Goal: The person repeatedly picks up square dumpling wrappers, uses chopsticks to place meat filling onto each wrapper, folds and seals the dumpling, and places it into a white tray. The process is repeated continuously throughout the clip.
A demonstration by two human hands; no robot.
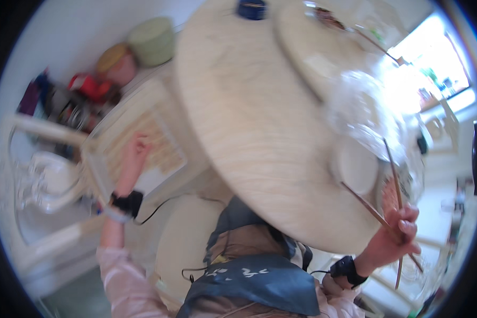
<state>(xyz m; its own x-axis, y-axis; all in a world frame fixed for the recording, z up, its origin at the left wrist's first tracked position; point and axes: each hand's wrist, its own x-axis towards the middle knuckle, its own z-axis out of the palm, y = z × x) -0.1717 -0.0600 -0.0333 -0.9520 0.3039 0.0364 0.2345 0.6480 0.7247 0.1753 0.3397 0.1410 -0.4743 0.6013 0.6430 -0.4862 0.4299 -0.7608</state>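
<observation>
In my right hand (399, 234) is a pair of brown chopsticks (393, 175), crossed with their tips spread apart above the right edge of the round table. A white bowl or plate (357, 165) lies near the chopstick tips, with clear crumpled plastic (363, 107) behind it. My left hand (140, 144) is over a white tray (165, 187) of small pale pieces, which are blurred; the tray rests on a chair at the left. The fingers of this hand look curled, and whether they hold a piece cannot be made out.
The round table (254, 131) carries a raised round turntable (302, 51) and a dark blue container (251, 9). A pale chair (51, 238) stands at the left. Behind it are a green round box (153, 41), a pink tub with a yellow lid (117, 65) and red items (89, 86). Thin cables run from both wrists.
</observation>
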